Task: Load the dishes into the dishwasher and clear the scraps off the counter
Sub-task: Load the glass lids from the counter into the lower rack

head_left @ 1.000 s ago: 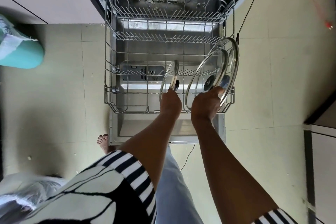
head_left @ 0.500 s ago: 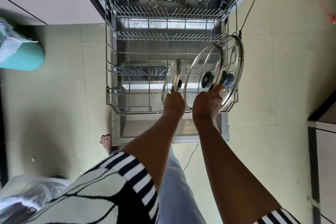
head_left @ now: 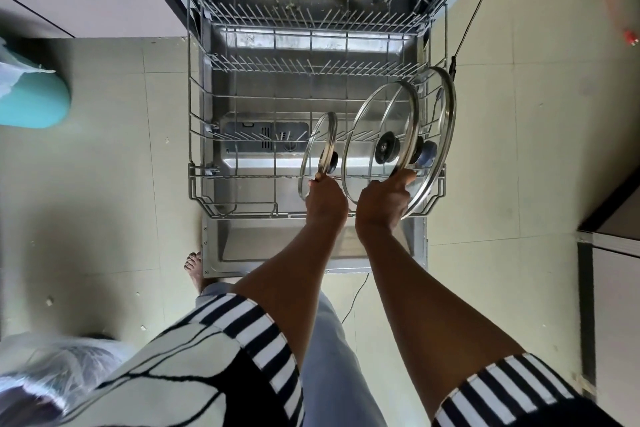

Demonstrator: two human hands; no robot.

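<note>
Nearest, the left grip pinches the small lid by its near rim. The right grip curls round the middle lid the same way. Both lids stand on edge between the rack wires, likely so water drains. Just right, the large lid leans against the rack's wall.

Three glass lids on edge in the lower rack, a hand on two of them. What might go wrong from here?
The small lid and middle lid stand on edge, rims gripped by the left hand and right hand; let go unseated, either may tip over. The middle lid leans close to the large lid, so glass may knock. A bare foot is beside the open door if one falls.
</note>
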